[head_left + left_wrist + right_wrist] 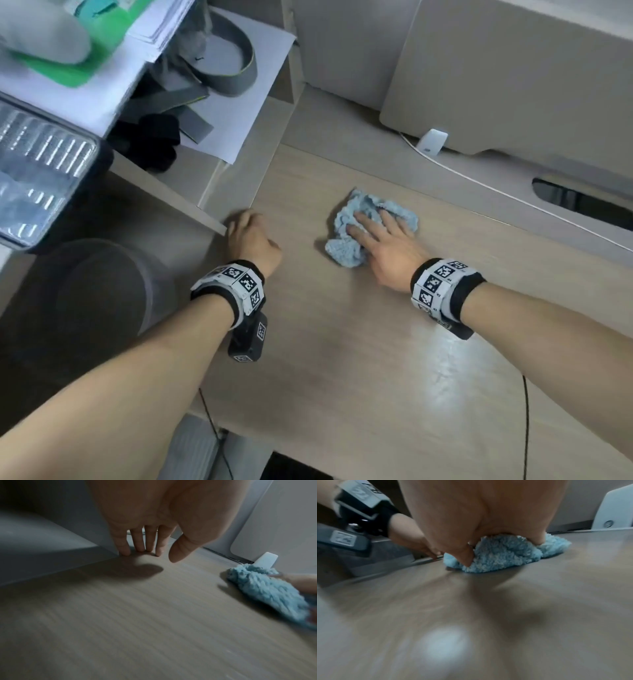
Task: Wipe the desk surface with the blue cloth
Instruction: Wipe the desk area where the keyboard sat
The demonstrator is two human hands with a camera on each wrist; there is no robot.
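The blue cloth (368, 228) is seen bunched up on the wood-grain desk surface (359, 342), roughly mid-desk and well in front of the pale monitor base (496, 78). It is pressed flat under the right hand (387, 246), whose fingers (368, 224) are spread straight across the top of the fluffy pile; nothing is curled round it, so the cloth is pinned rather than grasped. From the right wrist view the thumb (464, 555) is shown dug into the near edge of the cloth, with the palm bearing down on the fabric behind it.

Over to the side, the left hand (251, 240) is planted near the corner of the shelf unit (212, 219). From the left wrist view its fingertips (125, 550) are set down on the desk right at the base of the shelf panel, fingers straight and loose, the thumb hanging free just above the wood. Nothing is held there.

The two hands are kept well apart, with bare desk between them. A small white adapter (432, 141) with its white cable (513, 198) is seen behind the cloth, near the monitor base. On the shelf, grey straps (219, 72) are lying on white paper (239, 113).
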